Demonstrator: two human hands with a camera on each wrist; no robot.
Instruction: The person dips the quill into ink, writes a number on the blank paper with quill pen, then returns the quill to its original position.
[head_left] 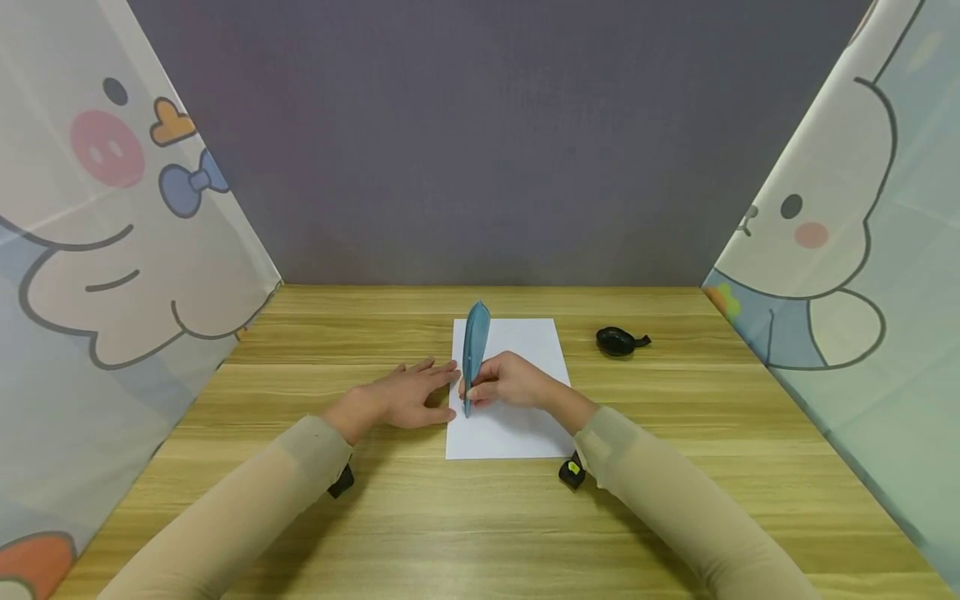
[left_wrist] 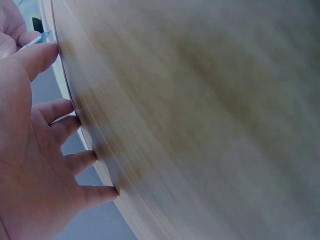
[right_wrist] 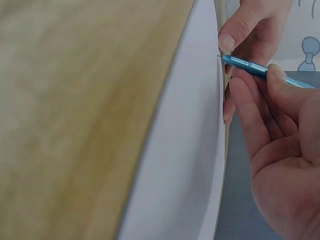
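A blue feather-shaped pen point(head_left: 476, 337) stands nearly upright over the left part of a white sheet of paper point(head_left: 517, 435). My right hand point(head_left: 516, 382) pinches its lower shaft between thumb and fingers, tip down at the paper. In the right wrist view, the blue pen barrel point(right_wrist: 252, 67) slants from the fingers of my right hand point(right_wrist: 280, 170) to the sheet. Palm down, my left hand point(head_left: 411, 397) lies at the paper's left edge with fingers spread. Seen from the left wrist, the fingertips of that left hand point(left_wrist: 35, 160) touch the tabletop.
Right of the paper lies a small black oval object point(head_left: 616, 342) with a short tail. Black wrist devices show under both sleeves, the right one point(head_left: 572, 472) with a yellow mark. A grey panel point(head_left: 495, 150) rises behind the wooden table point(head_left: 465, 533); cartoon-printed sheets flank it.
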